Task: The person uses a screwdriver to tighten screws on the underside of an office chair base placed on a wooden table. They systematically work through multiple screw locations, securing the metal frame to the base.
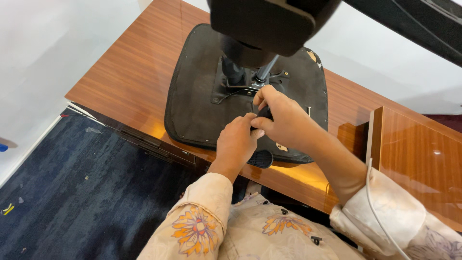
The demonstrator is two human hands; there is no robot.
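Chair seat (197, 96), flipped upside down so the dark fabric underside faces up, lying flat on a glossy wooden desk (130, 77) close to its near edge. You can see a row of staples running round the rim of the seat. Bolted to the middle is a black metal mounting plate (231, 89), with a shiny gas-lift cylinder (266, 70) rising out of it toward the camera and a blurry black chunk of chair base (262, 21) filling the top of the view.

Both hands are bunched up together just below that plate. Right hand (284, 118) is curled tight around a small black part (263, 113), thumb and fingers wrapped over it. Left hand (236, 142) is pressed right up against it, fingers folded in and touching the same part, though honestly it's mostly hidden, so I can't tell if it's a knob, a lever end or something else. Just under the left hand a black ribbed paddle-shaped piece (261, 159) pokes out past the seat edge.

Sleeves are cream with orange flower print, and a thin white cable (373, 202) runs along the right forearm. To the right sits a raised wooden side unit (423, 154) in the same glossy finish. Left of the desk is dark blue patterned carpet (86, 183) with a few bits of debris, next to a white wall.
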